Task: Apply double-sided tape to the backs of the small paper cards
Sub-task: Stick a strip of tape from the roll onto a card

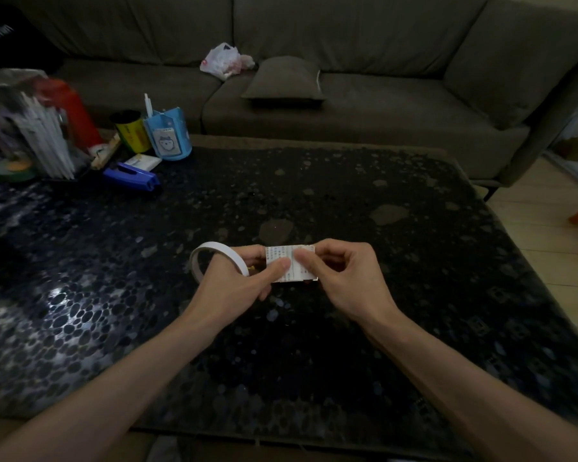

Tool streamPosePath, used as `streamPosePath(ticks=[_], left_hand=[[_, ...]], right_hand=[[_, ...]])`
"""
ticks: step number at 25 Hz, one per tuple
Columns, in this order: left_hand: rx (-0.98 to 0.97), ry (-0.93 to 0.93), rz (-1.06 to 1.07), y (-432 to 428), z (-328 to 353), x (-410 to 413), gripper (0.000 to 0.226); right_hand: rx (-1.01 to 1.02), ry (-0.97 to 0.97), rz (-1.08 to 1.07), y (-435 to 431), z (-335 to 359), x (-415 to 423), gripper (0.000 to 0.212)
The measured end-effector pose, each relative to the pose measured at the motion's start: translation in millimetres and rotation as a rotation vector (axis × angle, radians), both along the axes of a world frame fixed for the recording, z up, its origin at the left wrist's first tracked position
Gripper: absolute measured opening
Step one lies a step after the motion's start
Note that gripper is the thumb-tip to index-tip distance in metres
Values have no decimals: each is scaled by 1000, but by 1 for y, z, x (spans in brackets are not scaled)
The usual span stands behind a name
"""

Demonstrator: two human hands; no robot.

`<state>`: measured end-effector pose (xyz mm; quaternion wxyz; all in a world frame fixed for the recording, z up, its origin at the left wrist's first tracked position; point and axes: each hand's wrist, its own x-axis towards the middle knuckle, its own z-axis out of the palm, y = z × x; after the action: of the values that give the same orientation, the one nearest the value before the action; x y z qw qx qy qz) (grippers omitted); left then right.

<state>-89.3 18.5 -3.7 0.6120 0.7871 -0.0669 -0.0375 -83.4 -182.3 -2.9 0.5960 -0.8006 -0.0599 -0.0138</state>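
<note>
I have the small card [277, 253] held up just above the counter [347, 201], well apart from the blue stapler [132, 176], out to its right and nearer to me. The left grip [237, 281] pinches the card's stapler-side edge, thumb flat on the printed face. The tape roll [221, 250] hangs at that same grip, between the stapler and the card. I cannot tell whether it is looped over the fingers or only tucked behind them. The right grip [344, 281] is curled onto the card's far side from the stapler, fingertips bearing on the paper. A paler band seems to cross the card between the two thumbs. It may be tape, but the dim light leaves me unsure.

My read is that I am laying or smoothing a strip. To do it well, I would keep the card flat and taut between both grips. I would press from the stapler side outward in one pass so no bubble or crease gets trapped. The strip should sit square to the card's edge, inside the margin. The roll's weight could drag the strip crooked, so I would leave it slack.
</note>
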Motion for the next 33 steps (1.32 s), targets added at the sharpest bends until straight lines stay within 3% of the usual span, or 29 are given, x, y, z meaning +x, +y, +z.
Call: streamPosePath(ticks=[4,15,21,27,31,33], left_hand=[[7,3,0,3,1,0,16],[22,8,36,7,-3,5,10],[-10,64,210,28,8,18,10],[284,188,329,67,-6,31,25],[632,170,350,72,-16,29,55],[666,148,373,67,-7,29,45]], right_hand=[[34,62,44,1,0,-2,16],[34,135,35,2,-3,6,8],[51,198,15,3,-4,7,28],[-13,251,-42,5,-10,9,23],[-55,254,-54,10,-8,10,23],[-64,260,-42,11,-6,8,24]])
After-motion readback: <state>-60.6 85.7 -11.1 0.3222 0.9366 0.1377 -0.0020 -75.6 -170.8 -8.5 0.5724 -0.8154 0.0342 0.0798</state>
